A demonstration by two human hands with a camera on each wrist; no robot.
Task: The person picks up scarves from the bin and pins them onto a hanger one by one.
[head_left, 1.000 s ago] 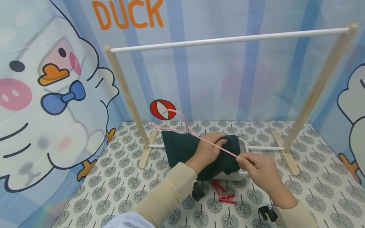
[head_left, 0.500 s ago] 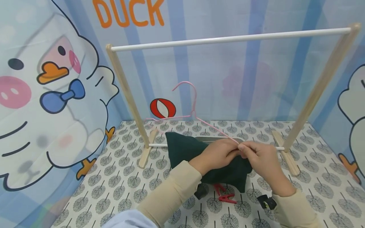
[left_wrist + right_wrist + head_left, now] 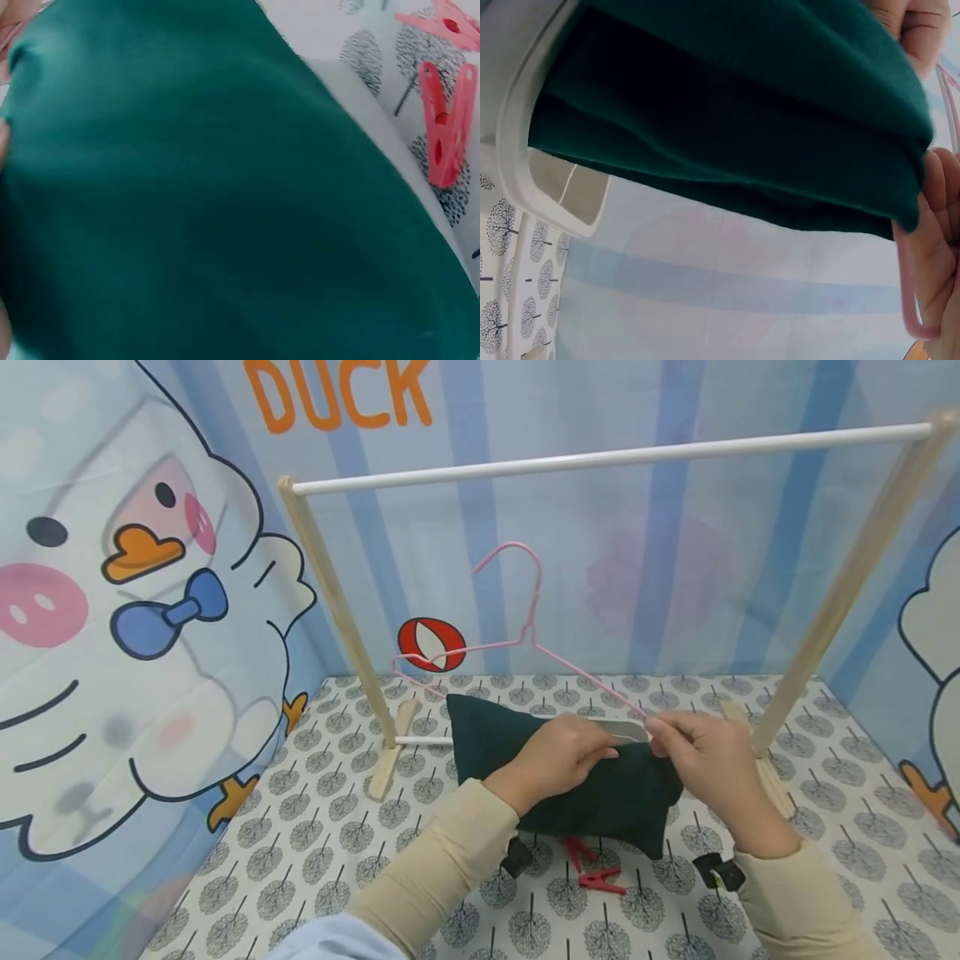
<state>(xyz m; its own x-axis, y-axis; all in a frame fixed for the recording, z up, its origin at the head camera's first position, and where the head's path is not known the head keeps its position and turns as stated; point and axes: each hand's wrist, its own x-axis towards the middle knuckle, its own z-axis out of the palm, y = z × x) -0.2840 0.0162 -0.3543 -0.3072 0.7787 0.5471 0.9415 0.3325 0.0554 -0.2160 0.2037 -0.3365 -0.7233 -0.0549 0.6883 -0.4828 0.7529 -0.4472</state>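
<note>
A pink clothes hanger point(image 3: 577, 670) stands tilted with its hook up, its right end pinched by my right hand point(image 3: 701, 752). A dark green cloth point(image 3: 592, 810) hangs at its lower bar; in the head view the cloth covers much of that bar. My left hand point(image 3: 558, 756) holds the upper edge of the cloth with curled fingers. In the right wrist view the hanger's rounded end point(image 3: 906, 292) sticks out past the cloth corner beside the right palm point(image 3: 937, 247). Green cloth fills most of the left wrist view.
A white plastic basket point(image 3: 626, 728) stands behind the cloth, partly hidden by it. Red clothespins point(image 3: 600, 880) lie on the tree-print tablecloth point(image 3: 300, 860) in front. A rack with wooden posts and a white top rail point(image 3: 600, 460) spans the back.
The hanger has risen and swung more upright, its hook moving up and right. The left hand first moved to the right hand, then back left; the cloth was drawn rightward along the hanger.
</note>
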